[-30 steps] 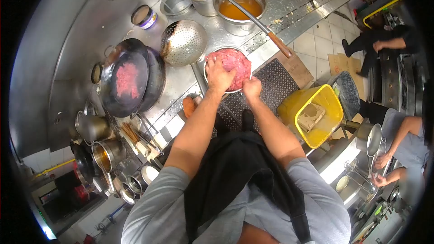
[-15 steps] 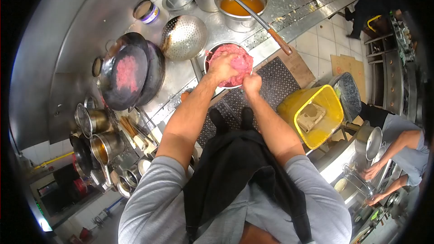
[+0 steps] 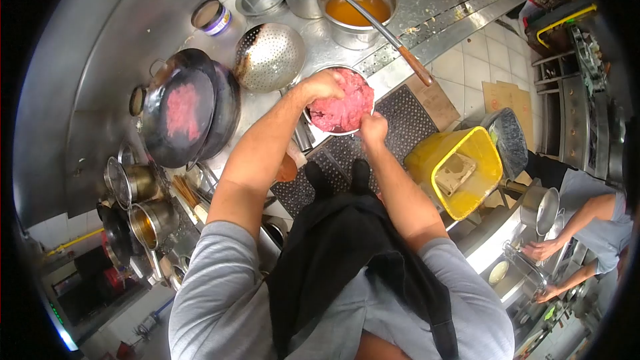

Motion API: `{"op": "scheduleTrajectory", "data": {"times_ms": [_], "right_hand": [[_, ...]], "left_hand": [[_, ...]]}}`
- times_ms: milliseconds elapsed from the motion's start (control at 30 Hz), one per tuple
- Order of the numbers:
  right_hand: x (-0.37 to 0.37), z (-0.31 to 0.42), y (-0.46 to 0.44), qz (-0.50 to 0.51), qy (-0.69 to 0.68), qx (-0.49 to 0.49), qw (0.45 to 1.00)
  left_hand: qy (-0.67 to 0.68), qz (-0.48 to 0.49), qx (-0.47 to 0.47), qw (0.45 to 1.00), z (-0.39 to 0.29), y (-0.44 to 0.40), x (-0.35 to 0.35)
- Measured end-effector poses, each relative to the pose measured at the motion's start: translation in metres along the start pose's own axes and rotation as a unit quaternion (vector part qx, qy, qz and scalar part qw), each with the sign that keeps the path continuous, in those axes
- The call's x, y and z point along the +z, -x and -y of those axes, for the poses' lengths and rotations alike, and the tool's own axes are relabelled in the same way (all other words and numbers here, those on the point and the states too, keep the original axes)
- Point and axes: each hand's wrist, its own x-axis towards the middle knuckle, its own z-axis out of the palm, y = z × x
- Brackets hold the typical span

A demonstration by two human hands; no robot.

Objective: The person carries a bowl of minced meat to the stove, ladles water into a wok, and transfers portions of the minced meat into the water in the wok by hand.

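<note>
Presently, we observe the left hand (image 3: 325,85) at the pink minced meat (image 3: 350,103), fingertips hidden; their spread and hold we cannot tell. The right hand (image 3: 373,127) clenches the round silvery metal bowl (image 3: 333,134) beneath those fingers; a slackened grip, we judge, could tip it.

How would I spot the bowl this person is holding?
Find the long steel counter; at its edge, near the perforated strainer, is a round bowl. Heaped with pink minced meat, it has the left hand on the meat and the right hand gripping its rim, unlike the neighbouring pot of orange liquid.
</note>
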Motion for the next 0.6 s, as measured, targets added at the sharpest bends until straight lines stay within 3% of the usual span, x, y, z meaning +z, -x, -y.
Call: {"op": "scheduleTrajectory", "data": {"times_ms": [100, 133, 200, 233, 267, 467, 600], "right_hand": [[0.0, -0.031, -0.02, 0.01, 0.156, -0.159, 0.975], [-0.001, -0.035, -0.021, 0.004, 0.095, -0.168, 0.981], [-0.004, -0.057, -0.03, 0.036, 0.049, -0.103, 0.993], [-0.005, -0.017, -0.004, 0.026, -0.025, -0.005, 0.999], [-0.004, -0.016, -0.005, 0.027, -0.045, 0.028, 0.998], [-0.006, 0.008, 0.01, 0.04, -0.103, 0.029, 0.993], [-0.003, 0.015, 0.017, 0.058, -0.17, 0.044, 0.983]], "left_hand": [[0.056, -0.017, 0.008, 0.998, 0.001, 0.007, -0.006], [0.094, -0.024, 0.019, 0.995, 0.002, 0.005, -0.007], [0.13, -0.035, 0.015, 0.991, -0.001, 0.016, -0.017], [0.129, -0.036, 0.003, 0.991, -0.016, 0.028, -0.026], [0.116, -0.037, 0.023, 0.992, -0.025, 0.038, -0.035], [0.12, -0.059, 0.085, 0.987, -0.065, 0.108, -0.084], [0.142, -0.096, 0.153, 0.973, -0.041, 0.136, -0.122]]}}
